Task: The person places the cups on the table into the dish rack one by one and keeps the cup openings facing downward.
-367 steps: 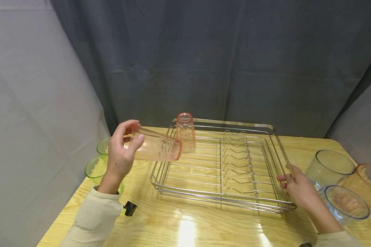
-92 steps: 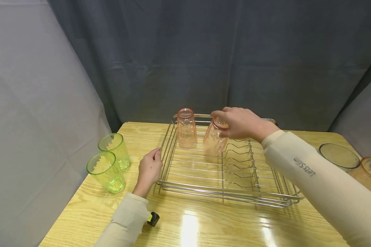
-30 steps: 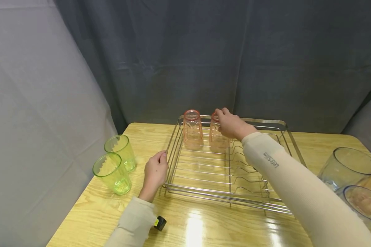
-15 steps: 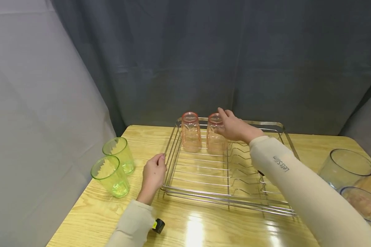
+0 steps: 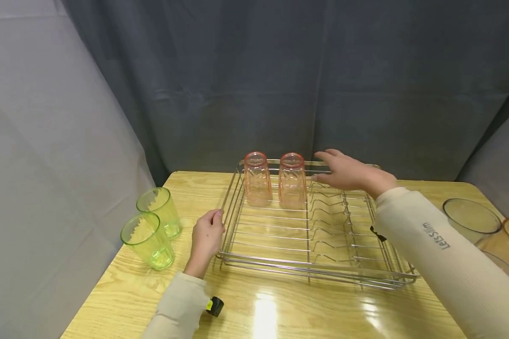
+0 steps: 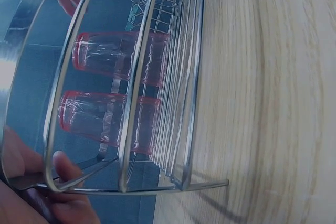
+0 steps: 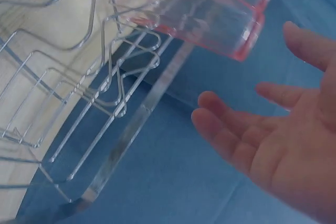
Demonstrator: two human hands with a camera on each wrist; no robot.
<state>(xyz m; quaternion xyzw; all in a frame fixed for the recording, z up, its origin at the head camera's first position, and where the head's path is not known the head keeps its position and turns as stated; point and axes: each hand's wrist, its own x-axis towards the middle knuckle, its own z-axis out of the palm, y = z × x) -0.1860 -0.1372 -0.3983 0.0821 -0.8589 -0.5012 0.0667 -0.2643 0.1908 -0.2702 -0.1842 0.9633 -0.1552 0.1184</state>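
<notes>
A dark grey-blue cloth curtain [image 5: 237,94] hangs behind a pale wood-grained table [image 5: 237,320], with a lighter grey cloth [image 5: 34,141] at the left. The left hand [image 5: 207,235] grips the left rim of a shiny, rectangular metal-wire rack [image 5: 307,264], its thumb and fingers closed about the bar. The right hand [image 5: 349,173] holds nothing; its fingers are spread just beside a pink, translucent, tapered tumbler with a reddish rim at its raised end [image 5: 292,181], apart from it.

That tumbler and a matching pink, translucent tumbler to its left [image 5: 258,180] stand upside down side by side in the rack's back left part. The placing of this pair looks complete; the wavy wire dividers to the right bear nothing. Outside the rack, at the left, two green, translucent, flared tumblers [image 5: 147,241] stand mouth up. At the right are a wide, clear, dark-rimmed vessel [image 5: 471,219], an amber, translucent vessel [image 5: 506,242] and a partly hidden round-rimmed vessel. None of these outer vessels is in the rack, so any racking of them is undone. Whether they are glass or plastic cannot be told.
</notes>
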